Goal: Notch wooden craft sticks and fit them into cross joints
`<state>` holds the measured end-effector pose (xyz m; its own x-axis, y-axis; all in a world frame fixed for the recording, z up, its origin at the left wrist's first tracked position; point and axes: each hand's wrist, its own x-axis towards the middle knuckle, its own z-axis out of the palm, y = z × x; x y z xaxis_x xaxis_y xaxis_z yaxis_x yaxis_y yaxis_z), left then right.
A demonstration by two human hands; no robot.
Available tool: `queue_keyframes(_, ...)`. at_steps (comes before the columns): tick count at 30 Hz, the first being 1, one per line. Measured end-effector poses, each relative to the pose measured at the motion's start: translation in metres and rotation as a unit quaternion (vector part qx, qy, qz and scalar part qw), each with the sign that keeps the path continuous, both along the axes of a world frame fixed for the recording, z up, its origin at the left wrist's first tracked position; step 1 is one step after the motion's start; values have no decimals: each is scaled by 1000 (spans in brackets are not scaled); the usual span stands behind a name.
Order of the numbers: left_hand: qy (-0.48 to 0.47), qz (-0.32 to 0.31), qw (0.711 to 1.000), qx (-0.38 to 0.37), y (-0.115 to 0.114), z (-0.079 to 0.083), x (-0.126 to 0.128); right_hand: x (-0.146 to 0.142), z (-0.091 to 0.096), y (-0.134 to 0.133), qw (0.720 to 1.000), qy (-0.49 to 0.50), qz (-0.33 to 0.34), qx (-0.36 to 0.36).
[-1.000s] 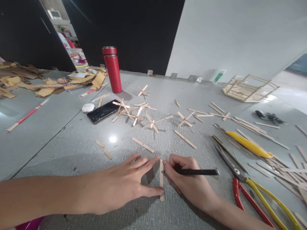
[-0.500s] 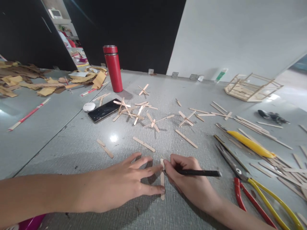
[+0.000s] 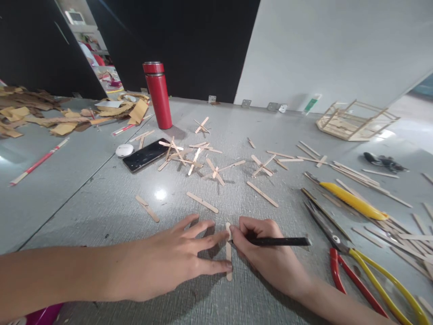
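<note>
A flat wooden craft stick (image 3: 229,256) lies upright in view on the grey table, between my two hands. My left hand (image 3: 192,250) is spread, its fingers apart, with fingertips and thumb pressing on the stick from the left. In my right hand (image 3: 262,243) is a black pen (image 3: 284,241), gripped like for writing; its tip meets the right side of the stick, close to my left fingertips. Just beyond my hands lie loose notched sticks, one a craft stick (image 3: 202,202) and another craft stick (image 3: 262,194).
Right of my right hand lie red-and-yellow-handled snips (image 3: 341,248), a yellow cutter (image 3: 353,201) and scattered sticks. Further back are crossed-stick pieces (image 3: 215,171), a phone (image 3: 147,155), a white case (image 3: 124,150), a red flask (image 3: 158,95) and a stick frame (image 3: 356,122). Cardboard scraps (image 3: 61,118) lie left.
Both hands, the pen and the stick stay nearly in place. The view has shifted very slightly, and the pen's back end sits a little higher in it.
</note>
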<state>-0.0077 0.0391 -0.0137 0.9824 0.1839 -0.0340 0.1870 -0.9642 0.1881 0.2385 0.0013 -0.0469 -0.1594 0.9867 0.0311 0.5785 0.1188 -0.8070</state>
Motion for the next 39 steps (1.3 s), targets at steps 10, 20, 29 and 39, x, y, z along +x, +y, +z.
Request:
queue_keyframes(10, 9, -1, 1000, -9, 0, 2, -1, 2, 1, -1, 1000, 7, 18, -3)
queue_keyframes(20, 37, -9, 999, -6, 2, 1, 0, 2, 2, 0, 999, 11, 37, 5)
queue_keyframes(29, 42, -7, 999, -10, 1, 3, 0, 2, 4, 1, 999, 11, 50, 14)
queue_keyframes(39, 37, 12, 998, -54, 0, 0, -2, 3, 3, 1, 999, 16, 38, 6)
